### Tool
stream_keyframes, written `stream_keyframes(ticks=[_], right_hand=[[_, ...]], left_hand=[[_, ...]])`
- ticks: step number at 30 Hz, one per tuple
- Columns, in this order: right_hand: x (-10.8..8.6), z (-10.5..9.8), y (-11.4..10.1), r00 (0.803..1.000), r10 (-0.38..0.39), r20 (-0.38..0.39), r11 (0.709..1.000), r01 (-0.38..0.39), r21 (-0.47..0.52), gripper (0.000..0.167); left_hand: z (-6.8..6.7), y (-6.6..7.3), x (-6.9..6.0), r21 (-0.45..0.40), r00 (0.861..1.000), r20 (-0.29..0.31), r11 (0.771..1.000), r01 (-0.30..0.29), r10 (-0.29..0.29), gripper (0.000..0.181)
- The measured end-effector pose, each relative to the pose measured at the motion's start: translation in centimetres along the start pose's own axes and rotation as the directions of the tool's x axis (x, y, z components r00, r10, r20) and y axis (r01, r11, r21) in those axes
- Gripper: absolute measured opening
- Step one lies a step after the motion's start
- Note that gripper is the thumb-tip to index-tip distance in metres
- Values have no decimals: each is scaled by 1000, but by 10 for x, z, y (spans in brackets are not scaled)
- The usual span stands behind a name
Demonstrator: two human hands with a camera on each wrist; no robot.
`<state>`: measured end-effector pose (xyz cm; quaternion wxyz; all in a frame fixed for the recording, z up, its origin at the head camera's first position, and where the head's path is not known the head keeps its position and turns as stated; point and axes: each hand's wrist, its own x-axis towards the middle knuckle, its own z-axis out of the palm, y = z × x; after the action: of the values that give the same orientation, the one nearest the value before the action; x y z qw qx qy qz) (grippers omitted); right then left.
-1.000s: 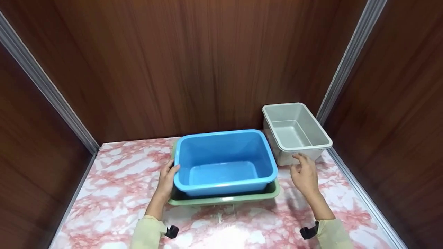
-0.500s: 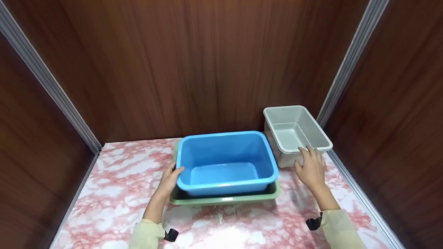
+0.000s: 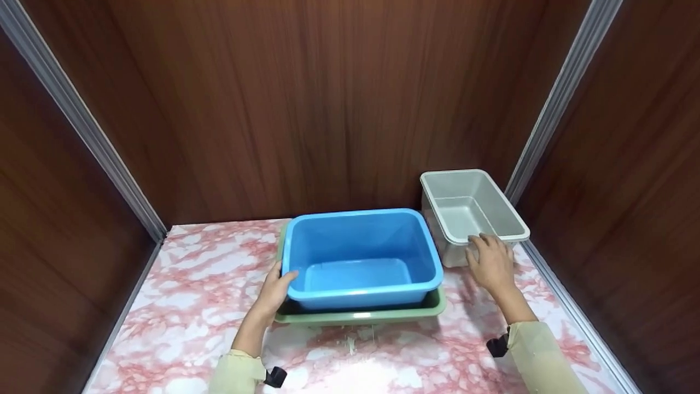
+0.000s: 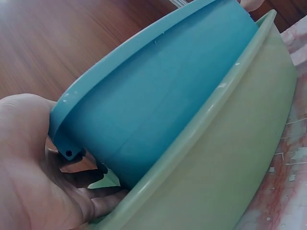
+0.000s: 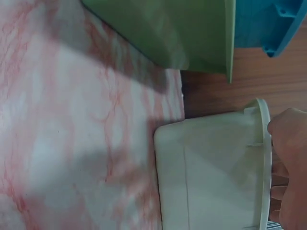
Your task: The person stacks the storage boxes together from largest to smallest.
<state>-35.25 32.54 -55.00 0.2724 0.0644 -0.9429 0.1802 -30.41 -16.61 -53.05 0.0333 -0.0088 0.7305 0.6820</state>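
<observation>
Blue tub [image 3: 361, 249] inside the green tub [image 3: 361, 316] on the worktop [image 3: 191, 290], mouth upward, long axis running left to right; whether level or slightly tipped, hard to tell. To the right of the blue tub and reaching farther back, a grey tub [image 3: 465, 216], mouth upward too, long axis running mostly near to far, roughly crosswise to that of the blue tub.

With the left hand [image 3: 272, 290], grasping the blue tub by the rim at its left end, thumb inside, fingers outside. With the right hand [image 3: 493, 265], holding the grey tub's near short rim, fingers bent over; how firmly, impossible to tell.

Apparently at the stage of taking hold, one tub per hand. Probably calling next for a secure rim grip, and, for any lining up with the blue tub, about a quarter turn.
</observation>
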Motion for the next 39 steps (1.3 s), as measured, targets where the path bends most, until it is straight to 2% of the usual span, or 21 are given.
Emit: stream_keyframes(ticks=[5, 14, 18, 25, 28, 39], right_hand=[[1, 4, 2, 1000, 7, 13, 1000, -7, -25, 32], [3, 10, 3, 1000, 1, 0, 999, -1, -34, 35], [4, 11, 2, 1000, 12, -29, 999, -13, -35, 33], [3, 13, 1, 999, 14, -53, 1000, -15, -18, 32], [2, 12, 1, 998, 7, -58, 1000, -7, -14, 32], [-6, 10, -1, 999, -16, -35, 1000, 15, -8, 35]], left_hand=[[2, -3, 0, 18, 1000, -13, 1000, 4, -4, 57], [3, -5, -1, 39, 999, -43, 999, -21, 23, 55], [4, -4, 0, 26, 999, -34, 999, -36, 37, 56], [4, -4, 1, 29, 999, -34, 1000, -11, 12, 57], [5, -3, 1, 37, 999, -38, 999, -25, 27, 57], [2, -8, -1, 37, 999, -46, 999, -9, 11, 57]])
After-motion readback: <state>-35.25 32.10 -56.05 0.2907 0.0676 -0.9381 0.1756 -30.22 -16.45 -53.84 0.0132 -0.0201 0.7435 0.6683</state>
